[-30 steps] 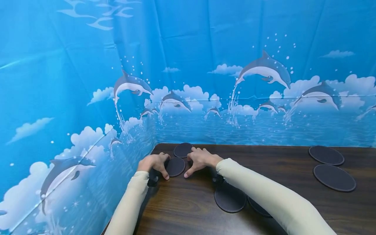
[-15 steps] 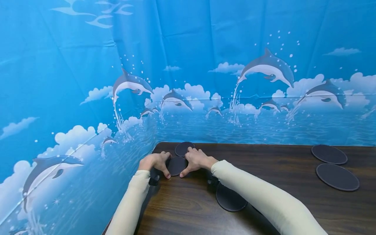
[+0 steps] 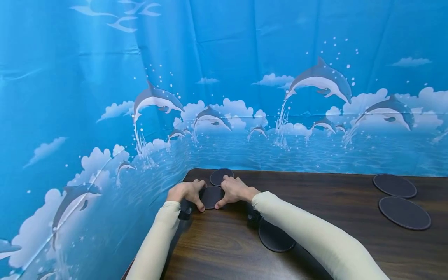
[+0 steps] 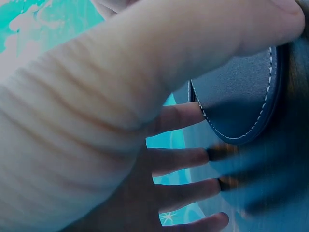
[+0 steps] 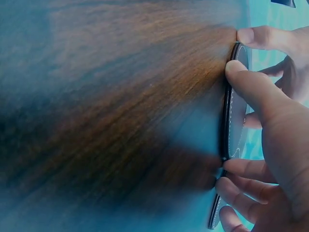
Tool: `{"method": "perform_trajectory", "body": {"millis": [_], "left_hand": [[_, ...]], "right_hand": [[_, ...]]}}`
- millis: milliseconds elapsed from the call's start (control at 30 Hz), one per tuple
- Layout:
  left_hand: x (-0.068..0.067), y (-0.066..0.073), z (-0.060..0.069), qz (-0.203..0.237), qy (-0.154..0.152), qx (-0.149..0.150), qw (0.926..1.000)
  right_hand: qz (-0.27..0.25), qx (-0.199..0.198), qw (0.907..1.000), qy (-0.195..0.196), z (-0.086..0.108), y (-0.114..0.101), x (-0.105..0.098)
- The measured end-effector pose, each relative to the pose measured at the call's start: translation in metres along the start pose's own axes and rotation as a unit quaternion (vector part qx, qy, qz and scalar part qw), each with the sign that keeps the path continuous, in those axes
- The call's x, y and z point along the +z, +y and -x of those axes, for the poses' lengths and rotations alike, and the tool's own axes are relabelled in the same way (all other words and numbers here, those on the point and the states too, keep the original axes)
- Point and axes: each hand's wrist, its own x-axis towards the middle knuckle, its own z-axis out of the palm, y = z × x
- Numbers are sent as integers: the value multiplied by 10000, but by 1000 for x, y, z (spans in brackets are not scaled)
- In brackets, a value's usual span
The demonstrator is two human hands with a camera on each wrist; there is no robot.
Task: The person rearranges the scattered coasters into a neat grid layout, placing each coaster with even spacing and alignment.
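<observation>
Between both hands a dark round stitched pad [image 3: 211, 198] lies flat on the wooden table. At its left side my left hand [image 3: 187, 193] spreads its thumb and fingers; the left wrist view shows nearly straight fingers, one tip touching the edge of the pad [image 4: 239, 104]. My right hand [image 3: 235, 190] is at the right side, thumb near the front rim. In the right wrist view, the thumb of my right hand [image 5: 285, 145] touches the rim of the pad [image 5: 236, 113], fingers loosely bent beside it. A second round pad [image 3: 218, 177] adjoins behind, partly covered by right fingertips.
Two dark round pads, one farther back [image 3: 394, 185] and one nearer [image 3: 405, 213], lie at the table's right. Another pad [image 3: 275, 236] is partly under my right forearm. A blue dolphin-print curtain [image 3: 241, 77] stands behind and left of the wooden table [image 3: 217, 245].
My right hand has moved left, its thumb closing the gap to the nearer pad. My left hand stays at the pad's left side. The head view has shifted slightly.
</observation>
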Motion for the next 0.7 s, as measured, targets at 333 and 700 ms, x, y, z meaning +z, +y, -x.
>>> {"method": "perform_trajectory", "body": {"millis": [333, 700], "left_hand": [[3, 2, -1, -48, 4, 153, 9999], [0, 2, -7, 328, 205, 893, 9953]], "right_hand": [[-201, -154, 9996, 146, 0, 8, 4], [-983, -227, 9946, 233, 14, 26, -3]]}}
